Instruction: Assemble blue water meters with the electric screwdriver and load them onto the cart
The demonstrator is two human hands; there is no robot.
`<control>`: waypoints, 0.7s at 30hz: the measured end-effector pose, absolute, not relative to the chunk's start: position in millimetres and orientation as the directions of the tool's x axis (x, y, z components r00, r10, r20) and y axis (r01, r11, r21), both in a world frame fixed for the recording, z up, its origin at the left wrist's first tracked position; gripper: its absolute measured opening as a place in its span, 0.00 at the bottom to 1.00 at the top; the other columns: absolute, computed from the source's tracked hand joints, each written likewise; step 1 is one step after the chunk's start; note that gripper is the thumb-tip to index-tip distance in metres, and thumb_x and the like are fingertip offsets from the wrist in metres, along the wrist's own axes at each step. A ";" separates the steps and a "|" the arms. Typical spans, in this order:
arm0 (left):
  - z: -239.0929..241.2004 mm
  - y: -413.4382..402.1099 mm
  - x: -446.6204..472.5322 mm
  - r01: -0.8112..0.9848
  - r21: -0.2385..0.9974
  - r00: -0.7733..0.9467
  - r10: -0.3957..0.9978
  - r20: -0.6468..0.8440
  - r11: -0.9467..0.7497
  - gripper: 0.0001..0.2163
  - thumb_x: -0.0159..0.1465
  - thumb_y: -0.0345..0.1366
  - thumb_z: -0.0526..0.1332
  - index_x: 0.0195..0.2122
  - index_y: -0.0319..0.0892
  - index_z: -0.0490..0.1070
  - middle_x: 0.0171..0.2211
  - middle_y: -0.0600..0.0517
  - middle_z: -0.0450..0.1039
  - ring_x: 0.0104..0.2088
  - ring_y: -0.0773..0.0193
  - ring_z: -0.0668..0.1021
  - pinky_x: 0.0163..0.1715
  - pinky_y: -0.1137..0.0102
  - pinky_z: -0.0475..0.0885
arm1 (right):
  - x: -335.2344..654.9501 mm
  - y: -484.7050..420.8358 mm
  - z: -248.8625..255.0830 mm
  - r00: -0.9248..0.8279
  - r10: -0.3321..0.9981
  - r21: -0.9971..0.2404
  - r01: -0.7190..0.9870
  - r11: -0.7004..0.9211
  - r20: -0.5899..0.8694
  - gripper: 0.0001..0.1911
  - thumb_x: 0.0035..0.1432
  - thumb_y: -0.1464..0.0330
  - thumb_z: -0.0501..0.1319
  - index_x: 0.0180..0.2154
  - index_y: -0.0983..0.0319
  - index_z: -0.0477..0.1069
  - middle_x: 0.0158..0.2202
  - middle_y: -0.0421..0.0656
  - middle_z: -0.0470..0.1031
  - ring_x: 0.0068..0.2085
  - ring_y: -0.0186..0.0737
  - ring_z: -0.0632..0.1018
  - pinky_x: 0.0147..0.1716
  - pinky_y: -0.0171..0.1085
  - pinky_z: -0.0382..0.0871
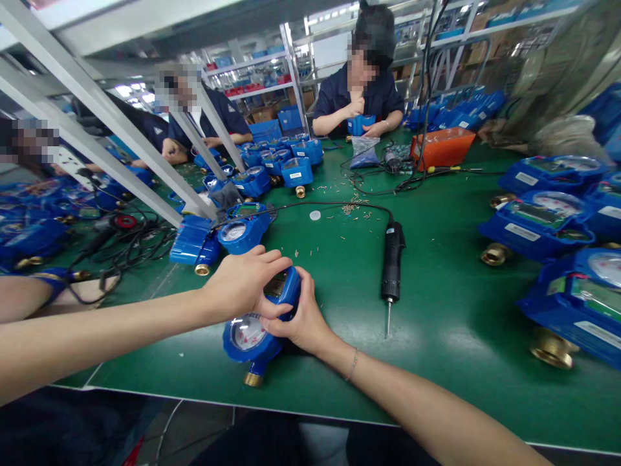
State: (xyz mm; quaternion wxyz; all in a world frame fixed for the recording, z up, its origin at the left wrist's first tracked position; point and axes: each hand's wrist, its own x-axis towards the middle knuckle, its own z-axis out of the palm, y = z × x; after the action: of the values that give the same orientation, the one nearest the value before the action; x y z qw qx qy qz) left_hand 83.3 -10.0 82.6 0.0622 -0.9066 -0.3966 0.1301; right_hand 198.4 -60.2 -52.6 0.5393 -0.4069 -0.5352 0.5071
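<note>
A blue water meter (252,340) with a round dial and a brass threaded end lies near the front edge of the green table. My left hand (247,281) reaches across its top, fingers and thumb gripping the box-shaped housing around a small display. From the other side my right hand (298,317) wraps the same housing, thumb close to the dial. Part of the housing is hidden under my fingers. To the right, a black electric screwdriver (392,262) lies with its bit pointing toward me, apart from both hands.
Several blue meters (538,223) stand at the right, and more (242,233) beyond my left hand. Small screws (352,208) are scattered near a white disc (315,215). An orange box (444,147) and cables lie farther back. Co-workers sit opposite; white posts (111,123) slant at the left.
</note>
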 end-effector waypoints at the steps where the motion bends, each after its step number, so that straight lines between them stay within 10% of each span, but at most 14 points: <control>1: 83.1 -8.6 84.9 0.684 -0.207 0.671 0.715 -0.195 -0.699 0.25 0.56 0.56 0.61 0.48 0.44 0.68 0.42 0.50 0.73 0.41 0.53 0.73 0.26 0.66 0.64 | 197.8 -60.2 -53.2 -0.080 0.981 -0.979 -0.111 0.170 0.179 0.51 0.34 0.64 0.74 0.57 0.57 0.49 0.55 0.48 0.56 0.58 0.49 0.63 0.62 0.49 0.57; 21: 90.8 -0.4 94.4 0.630 -0.099 0.715 0.624 -0.315 -0.771 0.24 0.56 0.54 0.62 0.45 0.40 0.66 0.41 0.48 0.72 0.42 0.53 0.74 0.34 0.65 0.68 | 194.0 -60.5 -54.3 -0.043 0.989 -0.980 -0.152 0.130 0.138 0.53 0.30 0.66 0.75 0.57 0.55 0.51 0.50 0.45 0.57 0.55 0.48 0.64 0.60 0.49 0.60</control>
State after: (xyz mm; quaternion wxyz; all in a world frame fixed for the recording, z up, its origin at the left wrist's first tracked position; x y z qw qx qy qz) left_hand 94.4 -0.4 90.8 -0.0077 -0.9259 -0.3386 0.1674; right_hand 194.0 -60.5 -54.3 0.5549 -0.4129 -0.5071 0.5142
